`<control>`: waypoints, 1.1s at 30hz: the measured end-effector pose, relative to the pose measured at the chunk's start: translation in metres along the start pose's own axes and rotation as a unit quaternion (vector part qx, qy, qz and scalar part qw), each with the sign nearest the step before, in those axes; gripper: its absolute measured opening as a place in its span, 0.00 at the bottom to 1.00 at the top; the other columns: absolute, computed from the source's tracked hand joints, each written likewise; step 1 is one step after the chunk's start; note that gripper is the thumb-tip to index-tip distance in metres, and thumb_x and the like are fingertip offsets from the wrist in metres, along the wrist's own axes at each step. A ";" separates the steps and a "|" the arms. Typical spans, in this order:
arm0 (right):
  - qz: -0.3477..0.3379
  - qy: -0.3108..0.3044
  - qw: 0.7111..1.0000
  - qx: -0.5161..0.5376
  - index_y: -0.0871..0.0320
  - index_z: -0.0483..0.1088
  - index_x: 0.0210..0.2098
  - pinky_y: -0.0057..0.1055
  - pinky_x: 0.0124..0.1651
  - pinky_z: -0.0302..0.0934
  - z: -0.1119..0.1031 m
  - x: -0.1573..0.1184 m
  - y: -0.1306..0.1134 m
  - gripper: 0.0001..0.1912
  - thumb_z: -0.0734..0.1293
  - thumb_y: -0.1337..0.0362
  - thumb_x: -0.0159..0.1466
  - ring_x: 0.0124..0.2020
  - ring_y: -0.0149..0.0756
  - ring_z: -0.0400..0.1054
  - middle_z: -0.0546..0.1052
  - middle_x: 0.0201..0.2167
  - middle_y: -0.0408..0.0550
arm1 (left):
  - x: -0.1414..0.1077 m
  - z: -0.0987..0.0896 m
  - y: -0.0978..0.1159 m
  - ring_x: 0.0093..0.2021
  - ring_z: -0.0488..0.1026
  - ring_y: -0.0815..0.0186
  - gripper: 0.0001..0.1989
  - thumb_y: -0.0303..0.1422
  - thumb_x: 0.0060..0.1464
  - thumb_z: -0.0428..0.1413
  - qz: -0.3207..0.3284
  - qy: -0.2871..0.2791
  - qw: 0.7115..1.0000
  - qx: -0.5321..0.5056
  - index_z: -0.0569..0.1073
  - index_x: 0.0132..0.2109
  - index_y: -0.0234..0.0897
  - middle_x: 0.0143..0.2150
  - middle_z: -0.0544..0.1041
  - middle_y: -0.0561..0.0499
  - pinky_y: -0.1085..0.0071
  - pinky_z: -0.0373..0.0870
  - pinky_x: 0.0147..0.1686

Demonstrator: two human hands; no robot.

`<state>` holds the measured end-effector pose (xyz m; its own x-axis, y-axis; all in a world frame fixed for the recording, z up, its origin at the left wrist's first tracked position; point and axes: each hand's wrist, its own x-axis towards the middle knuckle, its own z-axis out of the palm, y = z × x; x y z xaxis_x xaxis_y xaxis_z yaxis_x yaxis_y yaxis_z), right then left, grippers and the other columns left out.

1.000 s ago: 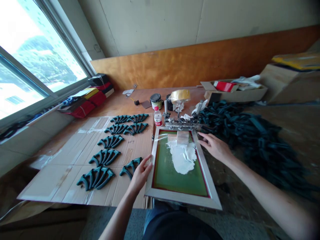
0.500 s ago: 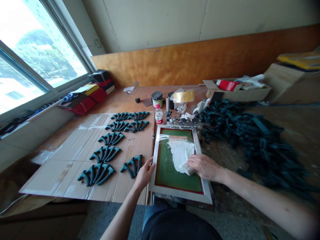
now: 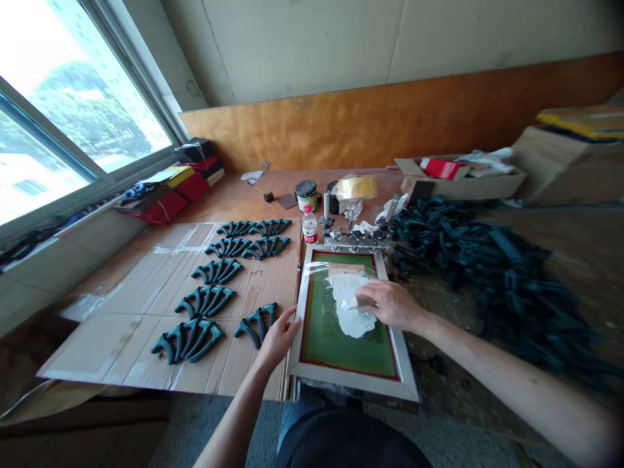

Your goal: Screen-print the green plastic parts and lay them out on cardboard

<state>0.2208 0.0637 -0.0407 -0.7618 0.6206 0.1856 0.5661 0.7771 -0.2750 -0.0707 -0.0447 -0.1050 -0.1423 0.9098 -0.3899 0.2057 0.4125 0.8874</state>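
A framed screen [image 3: 357,374] with green mesh lies in front of me, its far edge at a metal clamp bar [image 3: 353,244]. White paste [image 3: 351,318] is spread over the middle of the mesh. My right hand [image 3: 392,303] is closed round a small scraper [image 3: 355,303], whose edge rests in the paste. My left hand [image 3: 280,336] touches the left side of the frame, its thumb and fingers apart. Beside it on the cardboard sits a dark green curved piece [image 3: 257,325]. A tan strip [image 3: 346,268] lies near the screen's far end.
Several rows of dark green parts [image 3: 188,339] lie on the cardboard [image 3: 121,331] at left. A large heap of dark parts [image 3: 507,273] is at right. Behind the screen stand a bottle [image 3: 309,225], a paint can [image 3: 306,194] and a tape roll [image 3: 357,187]. An open box [image 3: 478,186] sits farther back.
My right hand has moved away from me and slightly left across the screen with the scraper. The left hand has barely moved at the frame.
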 end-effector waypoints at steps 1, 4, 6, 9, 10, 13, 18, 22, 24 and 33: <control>0.033 0.015 0.999 -0.009 0.51 0.72 0.46 0.31 0.41 0.62 -0.007 0.014 0.003 0.13 0.67 0.62 0.61 0.39 0.38 0.69 0.77 0.37 0.45 | -0.002 -0.002 0.006 0.22 0.66 0.71 0.36 0.50 0.50 0.56 -0.002 -0.007 1.000 -0.011 0.65 0.62 0.36 0.24 0.74 0.55 0.76 0.59 0.21; 0.118 0.053 0.990 -0.062 0.48 0.63 0.59 0.30 0.38 0.63 -0.027 0.047 0.014 0.28 0.69 0.58 0.60 0.40 0.39 0.71 0.77 0.41 0.45 | -0.012 -0.010 0.032 0.20 0.64 0.72 0.40 0.51 0.48 0.58 0.001 -0.016 0.998 -0.059 0.61 0.64 0.36 0.23 0.72 0.56 0.77 0.58 0.20; 0.151 0.104 0.979 -0.086 0.48 0.62 0.60 0.30 0.35 0.62 -0.042 0.052 0.028 0.29 0.68 0.54 0.60 0.38 0.39 0.71 0.77 0.40 0.45 | -0.020 -0.016 0.054 0.23 0.68 0.71 0.38 0.51 0.49 0.58 0.014 -0.015 0.995 -0.099 0.64 0.62 0.36 0.27 0.75 0.54 0.77 0.62 0.23; 0.213 0.211 0.952 -0.057 0.52 0.66 0.56 0.30 0.32 0.60 -0.056 0.034 0.059 0.24 0.63 0.50 0.63 0.32 0.38 0.70 0.77 0.34 0.46 | -0.026 -0.021 0.095 0.29 0.71 0.69 0.30 0.53 0.52 0.54 0.066 0.022 0.987 -0.144 0.74 0.52 0.34 0.33 0.76 0.51 0.76 0.65 0.28; 0.243 0.223 0.943 -0.037 0.54 0.68 0.53 0.30 0.32 0.60 -0.055 0.024 0.070 0.23 0.61 0.50 0.64 0.30 0.38 0.70 0.76 0.33 0.47 | -0.025 -0.021 0.110 0.31 0.71 0.68 0.29 0.54 0.54 0.51 0.098 0.040 0.982 -0.158 0.75 0.49 0.34 0.34 0.77 0.50 0.75 0.66 0.29; 0.304 0.168 0.938 0.008 0.57 0.73 0.40 0.33 0.31 0.60 -0.027 -0.010 0.086 0.20 0.60 0.48 0.63 0.30 0.40 0.70 0.76 0.30 0.49 | -0.012 -0.018 0.154 0.38 0.73 0.65 0.28 0.55 0.56 0.47 0.200 0.057 0.954 -0.216 0.73 0.49 0.37 0.41 0.77 0.47 0.73 0.69 0.33; 0.233 0.029 0.972 -0.022 0.56 0.69 0.29 0.33 0.37 0.59 0.053 -0.039 0.045 0.17 0.63 0.49 0.62 0.37 0.41 0.69 0.74 0.34 0.51 | 0.017 -0.008 0.197 0.44 0.74 0.63 0.27 0.54 0.56 0.48 0.249 0.060 0.928 -0.272 0.68 0.52 0.38 0.42 0.77 0.45 0.70 0.71 0.37; 0.290 0.002 0.957 -0.026 0.57 0.66 0.31 0.31 0.34 0.58 0.066 -0.033 0.001 0.09 0.61 0.60 0.66 0.34 0.39 0.69 0.74 0.32 0.50 | 0.009 0.026 0.152 0.38 0.76 0.63 0.28 0.53 0.53 0.53 0.147 0.082 0.941 -0.292 0.69 0.49 0.34 0.40 0.78 0.42 0.73 0.70 0.31; 0.319 0.054 0.946 0.007 0.57 0.65 0.33 0.30 0.33 0.58 0.061 -0.026 -0.023 0.10 0.59 0.60 0.67 0.31 0.38 0.69 0.74 0.29 0.48 | -0.008 0.054 0.110 0.34 0.77 0.60 0.31 0.54 0.50 0.55 -0.006 -0.039 0.964 -0.264 0.72 0.45 0.29 0.38 0.79 0.37 0.72 0.69 0.26; 0.121 0.091 0.987 0.059 0.52 0.71 0.45 0.37 0.48 0.63 0.042 -0.091 0.016 0.19 0.52 0.68 0.65 0.47 0.40 0.68 0.75 0.45 0.51 | -0.037 0.039 0.003 0.28 0.77 0.65 0.25 0.53 0.50 0.56 -0.131 0.081 0.937 -0.314 0.71 0.40 0.34 0.37 0.80 0.43 0.73 0.70 0.24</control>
<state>0.2854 0.0151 -0.1015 -0.5335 0.8033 0.2649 0.6753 0.5931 -0.4384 -0.0274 -0.0752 -0.0974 -0.2644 0.7413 -0.6169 -0.4595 0.4656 0.7564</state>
